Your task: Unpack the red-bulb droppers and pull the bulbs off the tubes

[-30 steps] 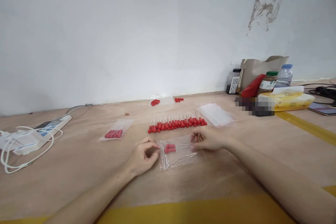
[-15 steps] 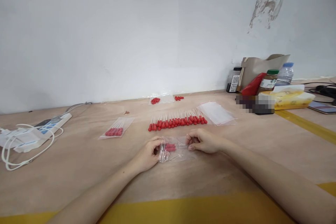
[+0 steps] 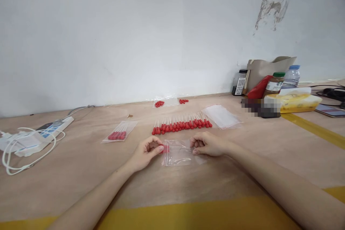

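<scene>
My left hand (image 3: 147, 152) pinches the red head of a thin stick (image 3: 166, 148) at the left, zip-strip end of a clear plastic bag (image 3: 178, 158). The pale stick shaft runs to the right within the bag; fingers partly hide the head, and I cannot tell how many sticks are there. At the bag's right end, my right hand (image 3: 206, 144) is closed on the plastic between thumb and fingers. Just beyond lies a row of red-headed sticks (image 3: 180, 125), heads toward me. Left of my hands rests a filled bag (image 3: 117, 134) of such sticks.
Flat clear bags (image 3: 222, 116) lie right of the row. Small red pieces (image 3: 159, 104) sit near the wall. A power strip (image 3: 43, 136) with white cables is at left. At right stand a tissue pack (image 3: 299, 102), jars, a water bottle (image 3: 291, 76) and a phone (image 3: 330, 110).
My left hand has shifted slightly left and changed its grip, from the bag's edge to the red head. The red heads seen inside the bag now show further left. My right hand stays put.
</scene>
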Demonstrator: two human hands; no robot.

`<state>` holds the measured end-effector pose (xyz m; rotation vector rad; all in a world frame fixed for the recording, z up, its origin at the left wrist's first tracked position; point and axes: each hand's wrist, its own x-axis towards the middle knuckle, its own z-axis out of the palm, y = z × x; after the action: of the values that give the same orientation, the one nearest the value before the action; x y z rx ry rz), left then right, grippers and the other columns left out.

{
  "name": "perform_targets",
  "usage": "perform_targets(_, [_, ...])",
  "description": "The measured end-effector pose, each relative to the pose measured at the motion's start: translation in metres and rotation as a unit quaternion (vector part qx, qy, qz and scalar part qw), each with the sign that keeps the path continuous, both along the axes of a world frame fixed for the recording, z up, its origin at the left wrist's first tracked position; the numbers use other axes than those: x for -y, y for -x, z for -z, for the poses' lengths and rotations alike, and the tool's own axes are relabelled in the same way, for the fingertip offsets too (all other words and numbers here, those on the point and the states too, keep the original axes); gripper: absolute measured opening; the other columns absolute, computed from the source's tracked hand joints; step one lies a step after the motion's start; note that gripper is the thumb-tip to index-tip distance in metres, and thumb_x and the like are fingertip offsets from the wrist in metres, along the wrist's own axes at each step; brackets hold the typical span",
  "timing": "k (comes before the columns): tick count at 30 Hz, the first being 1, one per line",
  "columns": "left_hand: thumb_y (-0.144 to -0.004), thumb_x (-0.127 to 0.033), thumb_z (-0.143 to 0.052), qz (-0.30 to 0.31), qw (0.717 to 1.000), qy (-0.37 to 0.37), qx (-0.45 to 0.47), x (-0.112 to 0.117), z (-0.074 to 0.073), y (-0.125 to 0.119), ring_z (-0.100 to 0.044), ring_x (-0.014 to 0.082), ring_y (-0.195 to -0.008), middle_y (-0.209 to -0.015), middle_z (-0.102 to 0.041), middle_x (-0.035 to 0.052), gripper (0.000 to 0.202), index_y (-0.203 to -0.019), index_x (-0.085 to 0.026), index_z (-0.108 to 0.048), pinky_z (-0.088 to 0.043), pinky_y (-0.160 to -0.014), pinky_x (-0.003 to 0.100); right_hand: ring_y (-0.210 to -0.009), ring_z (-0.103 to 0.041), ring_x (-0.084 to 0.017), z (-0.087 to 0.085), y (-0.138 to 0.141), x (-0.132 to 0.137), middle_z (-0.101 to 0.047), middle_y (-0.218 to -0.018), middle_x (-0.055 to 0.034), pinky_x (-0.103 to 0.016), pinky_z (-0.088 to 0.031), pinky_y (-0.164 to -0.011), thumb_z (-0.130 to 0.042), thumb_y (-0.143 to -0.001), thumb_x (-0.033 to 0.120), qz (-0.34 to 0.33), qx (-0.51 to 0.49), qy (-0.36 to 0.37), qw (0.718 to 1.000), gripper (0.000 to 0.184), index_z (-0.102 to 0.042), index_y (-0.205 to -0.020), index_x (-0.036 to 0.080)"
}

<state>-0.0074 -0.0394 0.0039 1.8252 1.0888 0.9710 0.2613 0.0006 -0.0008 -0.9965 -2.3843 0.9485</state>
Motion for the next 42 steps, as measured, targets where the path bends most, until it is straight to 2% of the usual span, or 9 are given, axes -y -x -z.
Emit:
perform_targets(6, [-0.068,-0.038,-0.064,-0.089,0.995,-0.023,-0.043,-0.003,-0.033,0.047,-0.063,0.0189,-0.079,-0.084,-0.064,0.0041,0.029,-0.087,-0.017,-0.055,-0.05,-0.072,0.032,-0.058,-0.049,-0.009,0.0,0.0,-0.001,-0.056,-0.065,0.0013,-0.019,-0.037,-0.051,-0.063,-0.066,0.031,0.002,-0.002,-0.006,1.0,0.021,-0.06,-0.081,0.016])
perform_targets(9, [-0.065,-0.043,-0.065,-0.169,0.982,-0.071,-0.047,0.0,-0.053,0.071,-0.064,0.0216,-0.077,-0.081,-0.067,0.0052,0.033,-0.083,-0.017,-0.057,-0.052,-0.072,0.036,-0.058,-0.049,-0.009,0.0,0.0,0.0,-0.056,-0.064,0.0014,-0.019,-0.037,-0.051,-0.063,-0.066,0.031,0.003,-0.004,-0.003,1.0,0.022,-0.06,-0.081,0.016])
perform_targets(12, [-0.067,-0.045,-0.062,-0.256,0.949,-0.177,-0.042,0.003,-0.07,0.082,-0.064,0.0218,-0.078,-0.084,-0.067,0.0043,0.032,-0.084,-0.018,-0.058,-0.054,-0.069,0.037,-0.059,-0.05,-0.01,-0.001,0.0,0.001,-0.057,-0.065,0.001,-0.019,-0.038,-0.052,-0.064,-0.065,0.031,0.006,-0.006,0.007,1.0,0.023,-0.061,-0.082,0.016])
perform_targets(15, [-0.074,-0.038,-0.057,-0.309,0.887,-0.327,-0.1,0.0,-0.077,0.078,-0.063,0.0198,-0.084,-0.09,-0.067,0.002,0.024,-0.091,-0.021,-0.06,-0.052,-0.079,0.037,-0.06,-0.051,-0.01,-0.001,0.0,0.001,-0.057,-0.066,0.0006,-0.02,-0.039,-0.054,-0.064,-0.066,0.033,0.007,-0.008,0.016,1.0,0.025,-0.06,-0.083,0.015])
perform_targets(17, [-0.077,-0.033,-0.056,-0.292,0.846,-0.413,-0.17,-0.01,-0.073,0.073,-0.062,0.0184,-0.087,-0.094,-0.067,0.0002,0.019,-0.092,-0.023,-0.062,-0.049,-0.085,0.036,-0.06,-0.051,-0.01,-0.001,0.0,0.001,-0.058,-0.066,0.0006,-0.021,-0.039,-0.054,-0.064,-0.065,0.034,0.007,-0.007,0.016,1.0,0.026,-0.061,-0.083,0.016])
perform_targets(19, [-0.079,-0.028,-0.054,-0.228,0.818,-0.469,-0.242,-0.025,-0.062,0.067,-0.062,0.0168,-0.088,-0.097,-0.066,-0.0013,0.016,-0.091,-0.025,-0.063,-0.047,-0.088,0.033,-0.059,-0.051,-0.01,0.0,0.0,0.0,-0.057,-0.066,0.0008,-0.02,-0.039,-0.054,-0.064,-0.065,0.034,0.01,-0.005,0.008,1.0,0.026,-0.061,-0.082,0.016])
perform_targets(26, [-0.086,-0.016,-0.033,-0.067,0.787,-0.479,-0.383,-0.064,-0.022,0.045,-0.06,0.0183,-0.095,-0.104,-0.064,0.0073,0.032,-0.095,-0.02,-0.064,-0.048,-0.084,0.031,-0.057,-0.049,-0.009,0.002,0.0,-0.002,-0.057,-0.065,0.0014,-0.019,-0.037,-0.051,-0.066,-0.064,0.034,0.009,-0.007,0.014,1.0,0.027,-0.06,-0.083,0.016])
perform_targets(35, [-0.086,-0.014,-0.031,-0.065,0.8,-0.432,-0.41,-0.071,-0.003,0.038,-0.059,0.0172,-0.095,-0.106,-0.063,0.0064,0.035,-0.101,-0.022,-0.062,-0.048,-0.083,0.031,-0.061,-0.052,-0.01,0.001,-0.001,-0.002,-0.058,-0.068,0.0007,-0.02,-0.039,-0.052,-0.065,-0.064,0.036,0.006,-0.008,0.022,1.0,0.029,-0.06,-0.084,0.016])
perform_targets(42, [-0.085,-0.034,-0.043,-0.086,0.836,-0.398,-0.368,-0.075,0.005,0.036,-0.06,0.0171,-0.088,-0.1,-0.064,0.005,0.025,-0.098,-0.023,-0.062,-0.044,-0.083,0.029,-0.061,-0.052,-0.01,0.002,-0.001,-0.002,-0.058,-0.067,0.001,-0.02,-0.039,-0.053,-0.066,-0.063,0.037,0.015,-0.005,0.01,1.0,0.029,-0.061,-0.083,0.016])
